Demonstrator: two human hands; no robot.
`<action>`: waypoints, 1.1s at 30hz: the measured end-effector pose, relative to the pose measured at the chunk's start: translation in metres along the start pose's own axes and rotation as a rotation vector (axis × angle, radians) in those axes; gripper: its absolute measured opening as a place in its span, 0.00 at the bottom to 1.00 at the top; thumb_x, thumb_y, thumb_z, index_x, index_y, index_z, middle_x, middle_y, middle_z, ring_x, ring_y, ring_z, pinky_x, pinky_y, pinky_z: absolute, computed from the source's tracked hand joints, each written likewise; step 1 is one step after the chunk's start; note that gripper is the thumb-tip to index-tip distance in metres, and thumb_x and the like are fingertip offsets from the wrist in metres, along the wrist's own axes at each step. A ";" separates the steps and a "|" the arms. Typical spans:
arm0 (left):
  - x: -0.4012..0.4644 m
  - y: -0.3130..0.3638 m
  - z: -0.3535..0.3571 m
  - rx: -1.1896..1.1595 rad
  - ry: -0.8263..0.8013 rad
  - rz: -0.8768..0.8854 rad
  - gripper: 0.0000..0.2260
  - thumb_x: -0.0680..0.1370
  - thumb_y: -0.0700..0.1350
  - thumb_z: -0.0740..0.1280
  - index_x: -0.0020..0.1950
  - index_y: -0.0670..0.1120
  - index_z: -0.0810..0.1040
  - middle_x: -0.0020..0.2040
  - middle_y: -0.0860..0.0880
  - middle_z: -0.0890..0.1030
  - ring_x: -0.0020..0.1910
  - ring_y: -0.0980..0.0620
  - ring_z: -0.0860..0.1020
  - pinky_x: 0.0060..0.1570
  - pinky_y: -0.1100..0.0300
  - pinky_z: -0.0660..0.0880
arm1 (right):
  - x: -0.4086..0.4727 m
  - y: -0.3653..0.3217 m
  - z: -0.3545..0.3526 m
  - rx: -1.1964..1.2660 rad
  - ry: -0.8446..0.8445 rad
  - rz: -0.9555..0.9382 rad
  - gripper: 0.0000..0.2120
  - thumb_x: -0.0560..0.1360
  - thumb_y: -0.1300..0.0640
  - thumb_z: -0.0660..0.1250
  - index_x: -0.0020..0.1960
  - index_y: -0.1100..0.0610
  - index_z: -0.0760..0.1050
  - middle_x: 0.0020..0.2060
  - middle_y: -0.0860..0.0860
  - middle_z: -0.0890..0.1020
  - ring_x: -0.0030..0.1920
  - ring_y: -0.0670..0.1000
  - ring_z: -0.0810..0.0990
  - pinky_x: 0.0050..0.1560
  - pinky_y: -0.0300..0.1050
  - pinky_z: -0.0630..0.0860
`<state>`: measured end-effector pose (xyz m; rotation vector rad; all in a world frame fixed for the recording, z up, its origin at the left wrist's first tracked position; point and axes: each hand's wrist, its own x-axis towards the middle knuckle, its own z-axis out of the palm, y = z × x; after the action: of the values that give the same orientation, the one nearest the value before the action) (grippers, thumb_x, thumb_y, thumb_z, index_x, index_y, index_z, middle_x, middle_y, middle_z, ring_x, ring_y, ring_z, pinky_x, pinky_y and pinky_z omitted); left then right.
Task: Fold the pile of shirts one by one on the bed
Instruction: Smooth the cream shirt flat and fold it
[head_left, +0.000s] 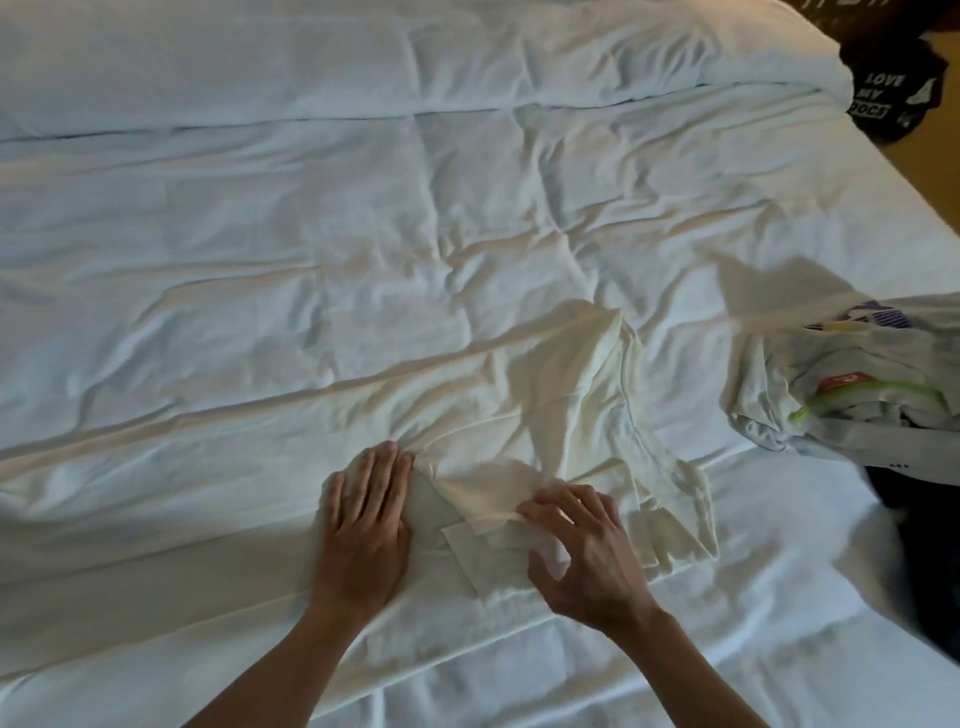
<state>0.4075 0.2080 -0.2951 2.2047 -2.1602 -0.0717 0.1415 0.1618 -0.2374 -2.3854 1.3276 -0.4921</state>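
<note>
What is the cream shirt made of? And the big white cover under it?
Cream shirt: probably thin matte cotton knit; it creases softly and lies limp. White cover: looks like a padded fabric duvet, puffy with stitched seams and soft wrinkles.

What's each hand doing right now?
Left hand: open, fingers straight, pressing flat on the cream-white cotton shirt.
Right hand: fingers curled, pinching a fold of that shirt.

Bed cover (363, 218): plain white. Spread shirt (582, 395): pale cream, no pattern. Pile (857, 395): pale grey with purple, red, lime-green prints; far shirt (893, 98): black, white lettering.
</note>
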 end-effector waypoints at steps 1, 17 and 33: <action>-0.001 0.000 0.001 0.002 0.000 -0.002 0.29 0.77 0.44 0.55 0.80 0.44 0.60 0.80 0.45 0.59 0.78 0.43 0.60 0.74 0.40 0.58 | -0.001 0.003 -0.001 0.046 -0.024 0.018 0.22 0.68 0.47 0.68 0.60 0.52 0.79 0.57 0.47 0.78 0.57 0.50 0.75 0.53 0.50 0.73; -0.001 0.002 0.003 0.009 -0.008 -0.012 0.31 0.76 0.46 0.54 0.80 0.43 0.57 0.81 0.45 0.55 0.79 0.43 0.56 0.74 0.38 0.57 | 0.133 0.030 -0.032 0.499 -0.084 1.004 0.10 0.71 0.58 0.65 0.47 0.59 0.82 0.39 0.53 0.83 0.42 0.53 0.80 0.45 0.48 0.77; 0.008 0.030 0.001 -0.211 0.000 -0.291 0.28 0.83 0.56 0.47 0.81 0.44 0.56 0.81 0.48 0.56 0.80 0.49 0.54 0.77 0.41 0.49 | 0.087 0.026 -0.031 0.772 -0.100 1.031 0.08 0.75 0.61 0.62 0.45 0.62 0.80 0.38 0.56 0.83 0.39 0.55 0.82 0.36 0.45 0.79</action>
<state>0.3775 0.1989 -0.2943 2.3690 -1.7236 -0.2963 0.1512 0.0694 -0.2115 -0.9241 1.6784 -0.4285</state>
